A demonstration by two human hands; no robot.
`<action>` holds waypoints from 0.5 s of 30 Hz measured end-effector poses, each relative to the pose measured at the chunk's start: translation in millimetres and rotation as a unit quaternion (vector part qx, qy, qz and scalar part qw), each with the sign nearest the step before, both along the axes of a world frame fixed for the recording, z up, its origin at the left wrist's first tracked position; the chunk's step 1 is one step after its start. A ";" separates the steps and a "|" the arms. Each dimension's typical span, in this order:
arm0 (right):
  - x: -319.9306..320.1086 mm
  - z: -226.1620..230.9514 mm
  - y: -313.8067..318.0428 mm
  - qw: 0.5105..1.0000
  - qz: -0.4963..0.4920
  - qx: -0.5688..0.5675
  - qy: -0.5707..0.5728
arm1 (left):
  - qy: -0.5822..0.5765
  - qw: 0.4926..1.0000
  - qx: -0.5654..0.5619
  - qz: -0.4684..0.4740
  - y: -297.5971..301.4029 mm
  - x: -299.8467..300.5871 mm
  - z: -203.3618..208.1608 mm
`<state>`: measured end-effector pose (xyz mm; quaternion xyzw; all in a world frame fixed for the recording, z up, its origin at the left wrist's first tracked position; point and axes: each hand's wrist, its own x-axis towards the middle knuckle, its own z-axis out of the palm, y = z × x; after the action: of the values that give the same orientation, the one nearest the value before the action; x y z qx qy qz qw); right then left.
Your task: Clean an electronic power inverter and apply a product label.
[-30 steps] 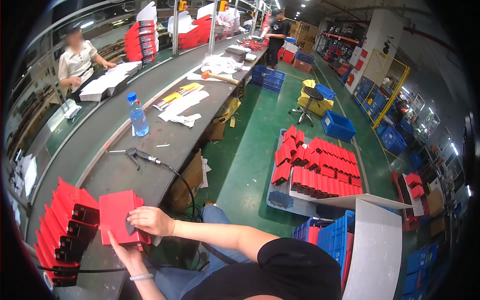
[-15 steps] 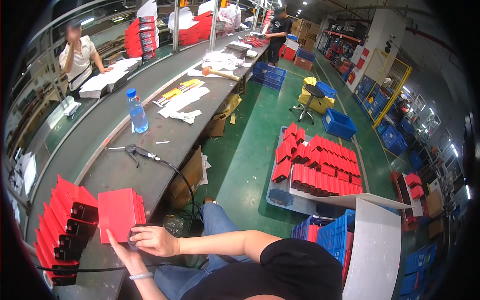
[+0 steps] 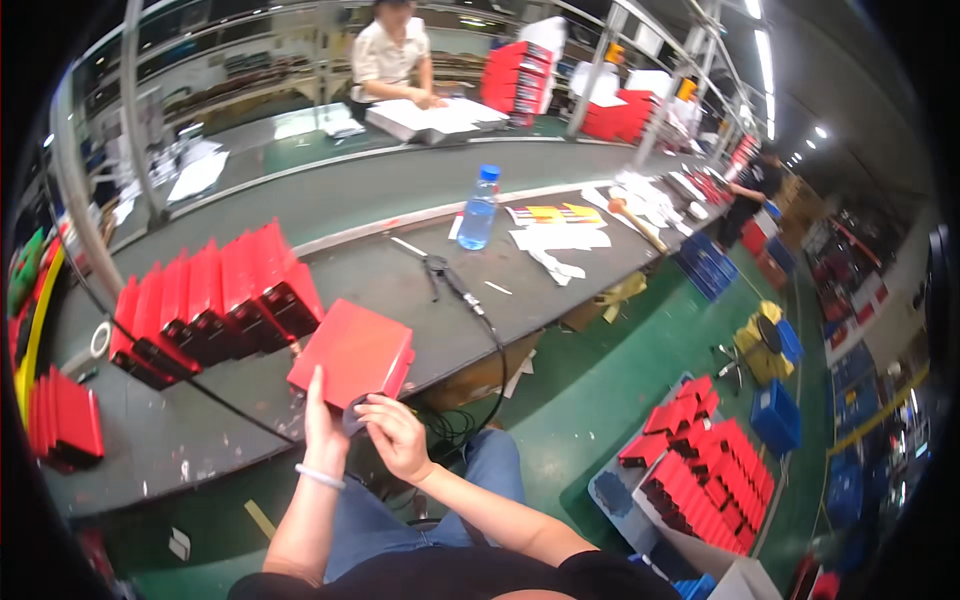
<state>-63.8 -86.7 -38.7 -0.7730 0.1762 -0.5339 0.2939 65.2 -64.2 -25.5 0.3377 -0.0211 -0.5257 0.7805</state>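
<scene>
A flat red box-shaped casing (image 3: 352, 350) is held up at the table's near edge. My left hand (image 3: 324, 432), with a pale bangle at its wrist, is closed on the casing's lower left part. My right hand (image 3: 396, 436) pinches a small dark cloth (image 3: 352, 416) against the lower edge of the casing. A row of several similar red casings (image 3: 215, 300) stands on the table to the left, black along their lower ends. Another small group of red casings (image 3: 68, 420) is at the far left.
An air blow gun (image 3: 437, 268) with a black hose lies on the dark worktable (image 3: 235, 425). Behind it stand a blue-capped bottle (image 3: 478, 212), papers and a mallet (image 3: 636, 222). A co-worker (image 3: 392, 55) is across the line. Red casings (image 3: 710, 480) fill a pallet at right.
My view has swung left, so the table's left end and the far-left casings now show. Both hands still hold the casing and the dark cloth.
</scene>
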 end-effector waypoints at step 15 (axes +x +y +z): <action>7.5 -2.2 5.8 1.000 0.004 -0.018 -0.006 | -0.014 0.998 0.047 0.043 7.8 5.7 -10.8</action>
<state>-56.4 -80.9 -40.9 -0.7759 0.1615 -0.5404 0.2827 70.9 -56.5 -36.3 0.3817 0.0067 -0.4875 0.7852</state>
